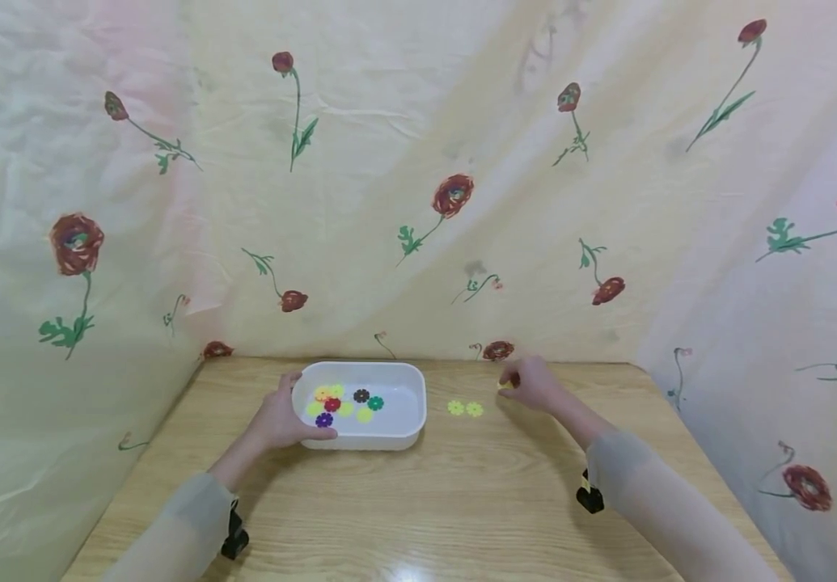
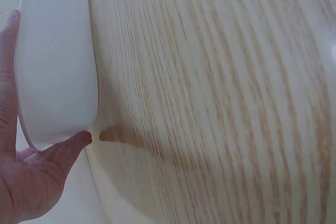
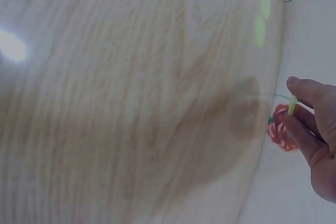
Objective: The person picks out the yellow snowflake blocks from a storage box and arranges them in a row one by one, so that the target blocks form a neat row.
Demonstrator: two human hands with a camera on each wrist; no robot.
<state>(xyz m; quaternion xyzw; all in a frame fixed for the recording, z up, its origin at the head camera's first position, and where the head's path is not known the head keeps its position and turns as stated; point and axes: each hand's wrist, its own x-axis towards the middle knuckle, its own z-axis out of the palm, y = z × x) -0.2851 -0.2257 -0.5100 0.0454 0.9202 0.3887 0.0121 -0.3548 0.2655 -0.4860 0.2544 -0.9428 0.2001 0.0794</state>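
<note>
A white plastic tub stands toward the back of the wooden table. My left hand grips its left end, the thumb along the front side; in the left wrist view the fingers lie against the end wall. Inside the tub are several flower-shaped discs: yellow, an orange one, a red disc, a purple disc, a dark brown disc and a green disc. To the right of the tub, my right hand pinches a yellow flower-shaped disc on edge, above the table.
Two yellow flower-shaped discs lie side by side on the wooden table, between the tub and my right hand. Behind and at both sides hangs a cream cloth printed with red flowers.
</note>
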